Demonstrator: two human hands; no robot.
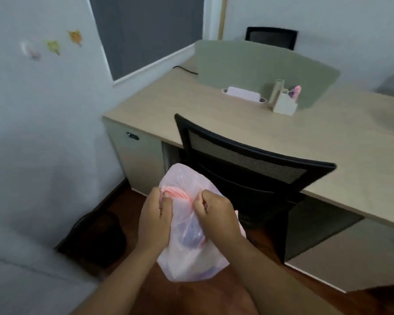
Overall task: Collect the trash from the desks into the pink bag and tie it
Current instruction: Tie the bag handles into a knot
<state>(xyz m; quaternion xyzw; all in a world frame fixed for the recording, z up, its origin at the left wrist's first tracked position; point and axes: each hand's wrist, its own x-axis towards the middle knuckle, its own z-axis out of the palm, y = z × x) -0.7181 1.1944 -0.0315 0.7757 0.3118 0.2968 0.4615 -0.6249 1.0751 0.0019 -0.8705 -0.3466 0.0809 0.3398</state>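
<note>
A: Do we read any writing here?

B: None. The pink bag carries no print that we can make out, and the three paper shapes on the wall in the upper left of the frame are too blurred to tell.

A: Where do we have the bag?

B: In the lower centre of the frame, held in the air over the dark wood floor, just in front of the black mesh chair. Its long axis runs from the top, away from us, down toward the bottom of the frame, with the fuller end nearest us and something bluish showing through the plastic.

A: And our fingers?

B: Our left hand is curled shut on one gathered strand of the bag, and our right hand is fisted on the other (the twisted pink band stretches taut between the two).

A: Room to move?

B: The chair back sits close behind the bag at the edge of the beige desk. A dark bin stands at lower left against the wall. The desk top near us is largely bare; a small organiser and a pale tray sit against the green divider.
</note>
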